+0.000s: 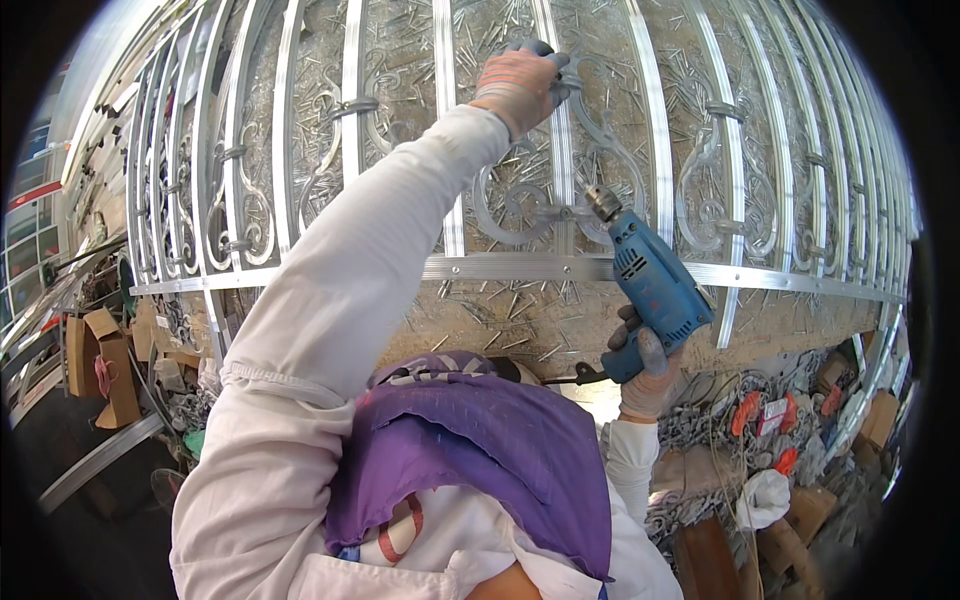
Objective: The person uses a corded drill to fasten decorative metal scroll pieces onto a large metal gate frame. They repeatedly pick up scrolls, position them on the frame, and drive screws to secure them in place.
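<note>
My right hand [645, 375], in a grey-dipped work glove, is wrapped round the handle of a blue electric drill [655, 280]. The drill's chuck [602, 200] points away from me, just right of an upright silver bar; whether a bit is fitted is too small to tell. Farther off, my gloved left hand [515, 85] curls its fingers at the top of a scroll ornament [595, 120], against an upright bar [562, 160]. The fingers partly hide what they grip. Both belong to a metal railing panel with a screwed crossbar [500, 267] nearest me.
Loose screws or rivets [520, 315] litter the brown work surface under and before the panel. On the left are cardboard boxes [105, 365] and a metal bar [105, 465]. A heap of grey metal parts [700, 395], orange packets [745, 412] and a white bag [765, 500] lie on the right.
</note>
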